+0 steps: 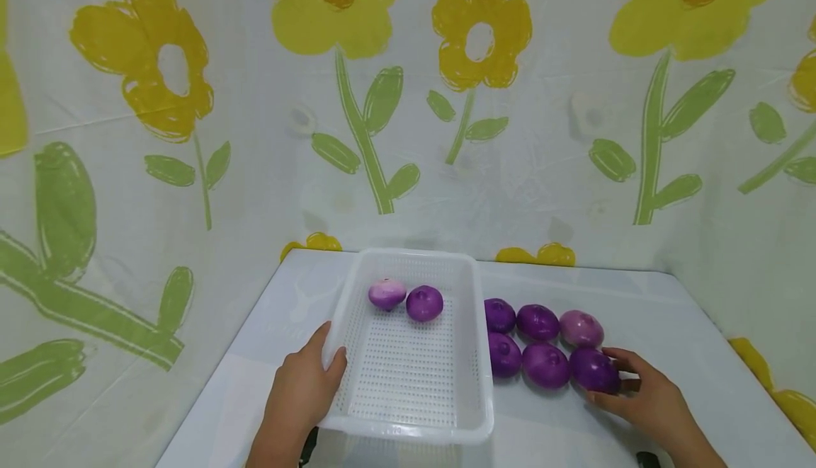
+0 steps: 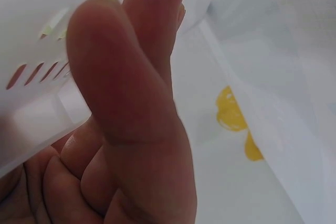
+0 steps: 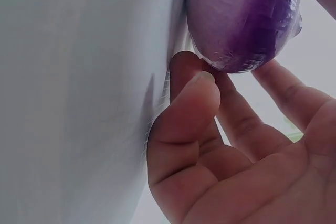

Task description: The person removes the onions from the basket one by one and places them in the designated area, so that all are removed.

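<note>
My left hand [image 1: 302, 386] holds a white perforated plastic basket [image 1: 408, 429] by its left side, the thumb at the rim. In the left wrist view, the fingers [image 2: 131, 93] lie against the basket wall [image 2: 37, 30]. Inside, towards the far end, are a pale purple onion [image 1: 387, 294] and a darker onion [image 1: 424, 304]. My right hand [image 1: 650, 390] grips the purple onion [image 1: 594, 370] at the near right end of a group on the table. The right wrist view shows that onion [image 3: 241, 19] with fingertips touching its underside.
Beside the basket's right wall, several other purple onions sit in two rows, among them a paler one [image 1: 581, 328] at the far right; the basket partly covers the leftmost ones. A white table [image 1: 669, 326] bears everything. Flower-patterned cloth [image 1: 542, 121] hangs behind and on both sides.
</note>
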The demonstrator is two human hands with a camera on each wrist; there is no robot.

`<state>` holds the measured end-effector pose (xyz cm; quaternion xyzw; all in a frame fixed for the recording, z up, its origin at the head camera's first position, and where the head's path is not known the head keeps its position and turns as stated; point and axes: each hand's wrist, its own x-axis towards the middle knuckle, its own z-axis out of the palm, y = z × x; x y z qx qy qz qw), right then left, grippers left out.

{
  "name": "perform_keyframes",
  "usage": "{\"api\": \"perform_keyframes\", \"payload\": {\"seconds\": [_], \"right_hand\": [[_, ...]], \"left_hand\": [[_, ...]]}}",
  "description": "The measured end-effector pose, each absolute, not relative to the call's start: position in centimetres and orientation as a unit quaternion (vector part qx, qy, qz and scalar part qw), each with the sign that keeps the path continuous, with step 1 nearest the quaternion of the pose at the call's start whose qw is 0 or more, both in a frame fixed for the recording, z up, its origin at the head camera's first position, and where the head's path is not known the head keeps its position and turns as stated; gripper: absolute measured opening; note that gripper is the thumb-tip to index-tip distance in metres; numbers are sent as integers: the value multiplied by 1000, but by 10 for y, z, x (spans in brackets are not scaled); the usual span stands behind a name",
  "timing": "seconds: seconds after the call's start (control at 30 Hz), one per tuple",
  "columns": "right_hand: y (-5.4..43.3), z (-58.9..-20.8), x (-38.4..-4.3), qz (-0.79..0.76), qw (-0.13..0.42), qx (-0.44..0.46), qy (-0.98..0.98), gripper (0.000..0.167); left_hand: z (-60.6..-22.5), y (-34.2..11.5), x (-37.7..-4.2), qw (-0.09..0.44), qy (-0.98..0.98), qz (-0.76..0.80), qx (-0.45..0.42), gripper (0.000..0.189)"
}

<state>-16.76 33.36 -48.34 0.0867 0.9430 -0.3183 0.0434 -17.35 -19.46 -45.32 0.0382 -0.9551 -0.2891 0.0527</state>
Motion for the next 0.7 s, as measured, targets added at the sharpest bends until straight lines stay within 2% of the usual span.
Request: {"api": "perform_keyframes", "payload": {"seconds": [0.3, 0.7], "right_hand": [[337, -486, -169, -316, 47, 87, 944, 119], [333, -483, -169, -317, 62, 94, 942, 122]], "left_hand": [[-453, -194, -175, 46, -956, -286, 47, 66], [-452, -194, -174, 50, -955, -288, 41, 65]]}}
